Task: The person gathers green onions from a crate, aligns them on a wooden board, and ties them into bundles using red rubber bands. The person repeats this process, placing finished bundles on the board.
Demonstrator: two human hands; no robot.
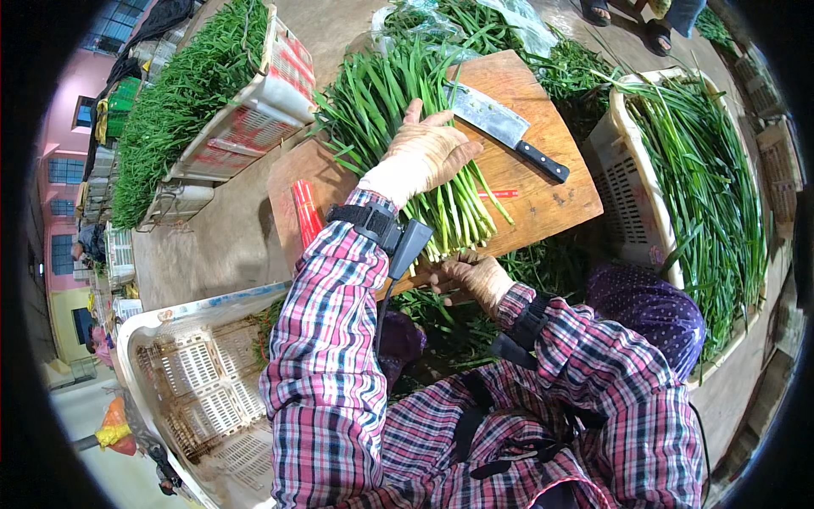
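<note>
A thick bunch of long green stalks that look like garlic chives [467, 213] lies across a wooden board [553, 207], pale stem ends towards me. My left hand [423, 149], in a thin pale glove, rests palm down on the bunch with its fingers spread. Close by the stem ends, at the board's near edge, is my right hand [474, 280] with curled fingers; whether it pinches a stem is hidden. A cleaver [489, 118] with a black handle lies flat right of the bunch. One red strip [499, 193] lies partly under the stems.
A bundle of red strips [306, 213] lies on the board's left. Crates of greens stand at left [254, 121] and right [645, 184]. A white crate [203, 382] is at lower left. Loose greens [559, 254] lie below the board. Another person's feet [658, 38] show at top right.
</note>
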